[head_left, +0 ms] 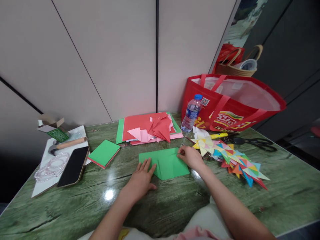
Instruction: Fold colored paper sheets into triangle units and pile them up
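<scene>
A green sheet of paper (167,163), partly folded, lies on the green marbled table (75,206) in front of me. My left hand (141,179) rests flat on the sheet's left corner with its fingers stretched out. My right hand (190,156) pinches the sheet's upper right edge between thumb and fingers. A row of multicoloured folded paper shapes (231,159) lies just right of my right hand.
A stack of red, pink and green sheets (150,130) lies behind, a small green pad (104,152) to the left. Further left are a phone (74,166), beads (51,165) and a hammer (66,144). A water bottle (191,113), red bag (232,103), yellow marker (218,135) and scissors (257,142) stand right.
</scene>
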The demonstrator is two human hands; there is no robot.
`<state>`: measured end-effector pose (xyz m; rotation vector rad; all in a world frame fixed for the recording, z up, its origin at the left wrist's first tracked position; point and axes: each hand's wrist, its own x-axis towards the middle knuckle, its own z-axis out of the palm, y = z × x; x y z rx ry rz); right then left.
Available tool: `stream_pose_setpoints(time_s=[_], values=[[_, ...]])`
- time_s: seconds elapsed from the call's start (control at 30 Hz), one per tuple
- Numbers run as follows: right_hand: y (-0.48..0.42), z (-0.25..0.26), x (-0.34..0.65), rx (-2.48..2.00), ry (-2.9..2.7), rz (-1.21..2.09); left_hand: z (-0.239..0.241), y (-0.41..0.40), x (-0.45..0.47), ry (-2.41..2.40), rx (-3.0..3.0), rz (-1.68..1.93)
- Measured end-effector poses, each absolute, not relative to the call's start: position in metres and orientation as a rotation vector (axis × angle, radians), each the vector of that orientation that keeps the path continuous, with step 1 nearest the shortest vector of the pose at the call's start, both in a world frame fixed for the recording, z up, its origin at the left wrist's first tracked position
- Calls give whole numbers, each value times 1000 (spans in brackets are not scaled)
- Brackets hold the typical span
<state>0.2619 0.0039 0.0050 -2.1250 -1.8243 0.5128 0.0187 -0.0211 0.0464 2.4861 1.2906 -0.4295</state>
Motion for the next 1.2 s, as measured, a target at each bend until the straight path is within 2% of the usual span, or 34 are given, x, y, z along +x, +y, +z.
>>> stream_pose_setpoints(time_s=[0.27,0.57,0.83,1.2], values=[[6,-1,249,-1671,-1710,482,45,-19,21,1219,2435,-336],[-1,3,238,-1325,-1958,917,31,-9,16,1331,2479,-306],[-5,4,237,-1270,-1824,1172,27,-9,18,1374,2520,-292],[-5,4,232,-1247,-1770,1166,20,-9,28,1475,2630,-259]])
